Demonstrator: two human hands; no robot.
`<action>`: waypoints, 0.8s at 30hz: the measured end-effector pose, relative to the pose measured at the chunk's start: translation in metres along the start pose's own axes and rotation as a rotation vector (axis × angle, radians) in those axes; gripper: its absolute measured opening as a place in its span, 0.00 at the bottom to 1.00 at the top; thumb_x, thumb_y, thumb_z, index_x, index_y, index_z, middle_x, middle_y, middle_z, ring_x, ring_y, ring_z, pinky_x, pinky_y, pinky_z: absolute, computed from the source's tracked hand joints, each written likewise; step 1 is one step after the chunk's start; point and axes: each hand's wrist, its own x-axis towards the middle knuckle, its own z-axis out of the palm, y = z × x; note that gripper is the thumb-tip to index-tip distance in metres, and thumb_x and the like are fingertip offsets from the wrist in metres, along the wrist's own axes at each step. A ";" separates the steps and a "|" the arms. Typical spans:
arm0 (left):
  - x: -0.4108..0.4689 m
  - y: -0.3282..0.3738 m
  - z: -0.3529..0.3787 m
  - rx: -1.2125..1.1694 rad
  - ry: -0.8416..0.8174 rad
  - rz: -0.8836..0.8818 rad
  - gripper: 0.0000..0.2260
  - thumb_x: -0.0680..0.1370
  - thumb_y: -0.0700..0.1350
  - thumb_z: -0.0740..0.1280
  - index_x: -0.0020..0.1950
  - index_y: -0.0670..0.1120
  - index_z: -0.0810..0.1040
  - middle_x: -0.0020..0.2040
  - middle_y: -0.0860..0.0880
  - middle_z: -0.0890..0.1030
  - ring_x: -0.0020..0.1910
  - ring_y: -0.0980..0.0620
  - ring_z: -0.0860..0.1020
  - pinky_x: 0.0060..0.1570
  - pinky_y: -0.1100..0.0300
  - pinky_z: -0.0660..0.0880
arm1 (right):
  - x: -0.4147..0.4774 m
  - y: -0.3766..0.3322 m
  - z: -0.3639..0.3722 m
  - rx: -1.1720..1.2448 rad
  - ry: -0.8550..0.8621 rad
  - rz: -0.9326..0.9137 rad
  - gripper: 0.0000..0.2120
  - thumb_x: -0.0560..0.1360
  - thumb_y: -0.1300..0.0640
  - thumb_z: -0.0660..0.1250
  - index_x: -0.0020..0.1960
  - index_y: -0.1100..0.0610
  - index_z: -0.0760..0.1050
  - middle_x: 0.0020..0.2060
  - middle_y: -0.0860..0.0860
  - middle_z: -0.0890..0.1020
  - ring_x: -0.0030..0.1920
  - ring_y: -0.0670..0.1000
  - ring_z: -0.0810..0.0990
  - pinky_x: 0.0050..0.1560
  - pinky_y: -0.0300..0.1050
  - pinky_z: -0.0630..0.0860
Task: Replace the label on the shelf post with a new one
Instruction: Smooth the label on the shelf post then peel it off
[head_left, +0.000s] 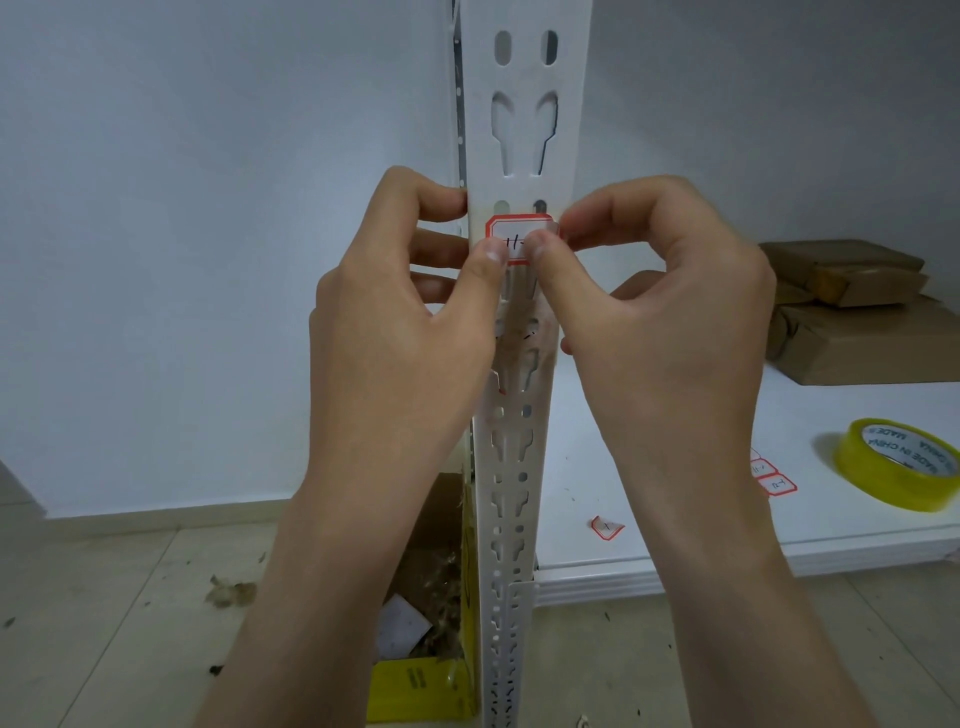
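Observation:
A white slotted shelf post (524, 130) runs up the middle of the view. On its face sits a white label with a red border (519, 231), with handwriting on it, under a strip of clear tape. My left hand (405, 312) wraps the post's left edge, its thumb pressing the label's lower left. My right hand (660, 312) pinches the label's right end, thumb on its lower middle. Both thumbs hide part of the writing. Below the hands another bit of label or tape (496, 387) clings to the post's left edge.
A white shelf board (779, 545) lies to the right with a roll of yellowish clear tape (898, 462), spare red-bordered labels (776, 480), a crumpled label (607, 527) and brown parcels (852, 312). A yellow box of scraps (426, 675) stands on the tiled floor left of the post.

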 end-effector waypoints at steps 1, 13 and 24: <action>0.000 0.000 0.000 0.006 -0.002 0.001 0.08 0.80 0.53 0.69 0.56 0.57 0.72 0.49 0.60 0.83 0.45 0.61 0.83 0.39 0.73 0.78 | 0.000 0.000 0.000 -0.006 -0.002 -0.005 0.06 0.77 0.45 0.74 0.49 0.43 0.77 0.43 0.35 0.81 0.36 0.42 0.80 0.41 0.50 0.84; 0.000 0.000 0.000 -0.001 -0.001 -0.002 0.07 0.80 0.53 0.69 0.55 0.57 0.73 0.49 0.60 0.84 0.46 0.62 0.83 0.40 0.72 0.78 | 0.000 0.002 -0.001 0.006 0.005 -0.012 0.08 0.77 0.45 0.74 0.50 0.45 0.78 0.44 0.36 0.81 0.39 0.42 0.82 0.41 0.49 0.85; 0.000 0.000 0.000 0.006 0.000 -0.006 0.07 0.81 0.53 0.69 0.56 0.57 0.72 0.50 0.59 0.84 0.45 0.61 0.83 0.41 0.69 0.79 | 0.000 0.004 -0.001 -0.001 0.011 -0.059 0.06 0.77 0.46 0.74 0.48 0.44 0.78 0.43 0.37 0.81 0.34 0.38 0.78 0.39 0.38 0.79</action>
